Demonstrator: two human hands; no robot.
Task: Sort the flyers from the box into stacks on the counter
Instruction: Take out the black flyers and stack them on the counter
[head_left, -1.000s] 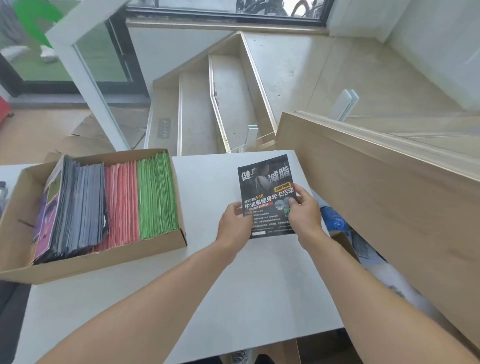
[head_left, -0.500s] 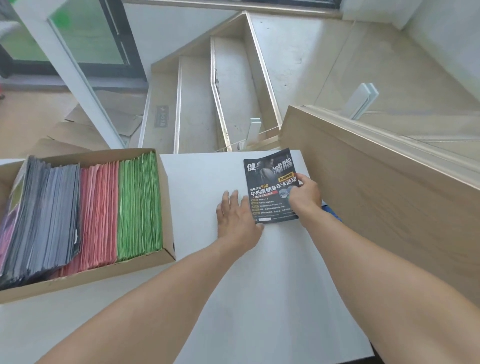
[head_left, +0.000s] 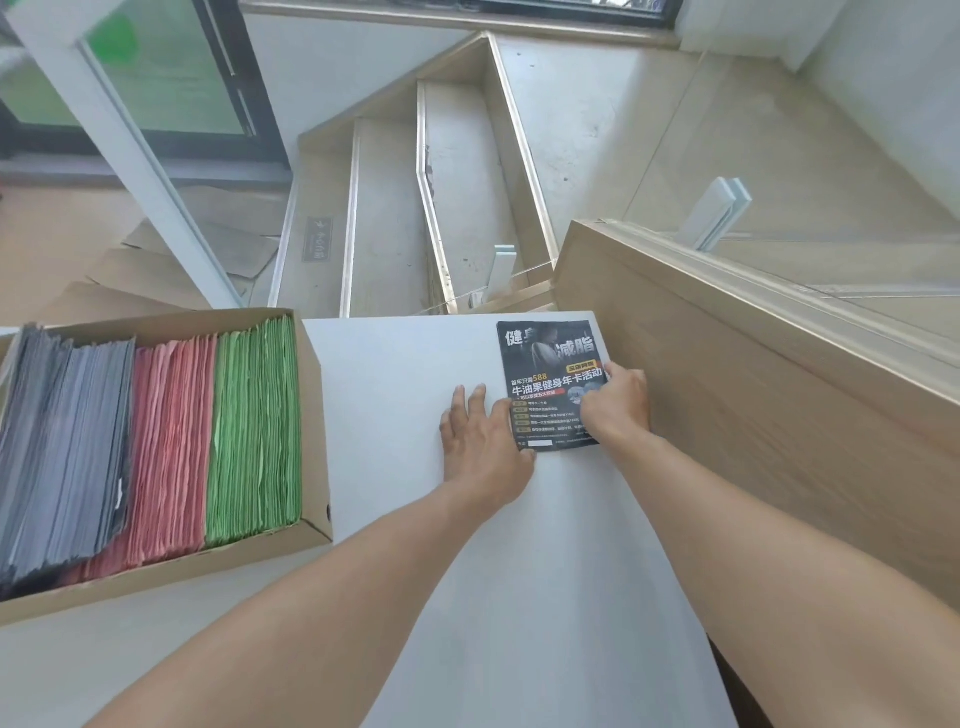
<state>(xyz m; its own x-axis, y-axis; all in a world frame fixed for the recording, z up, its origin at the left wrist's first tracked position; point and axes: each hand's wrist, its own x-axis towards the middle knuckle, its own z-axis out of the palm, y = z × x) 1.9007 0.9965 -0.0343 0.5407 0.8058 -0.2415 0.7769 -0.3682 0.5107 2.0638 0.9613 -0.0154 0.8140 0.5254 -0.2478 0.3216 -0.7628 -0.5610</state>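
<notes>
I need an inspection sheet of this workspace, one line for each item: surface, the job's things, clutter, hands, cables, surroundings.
Surface: white counter, flat.
Job's things: cardboard box on the counter's left, with grey, pink and green flyers standing on edge; one black flyer lying flat at the far right.
Clutter: nothing seen.
Hands: left hand flat on the counter, its thumb side at the black flyer's left edge; right hand on the flyer's right side.
Cables: nothing seen.
Surroundings: wooden panel on the right, stairs beyond.
</notes>
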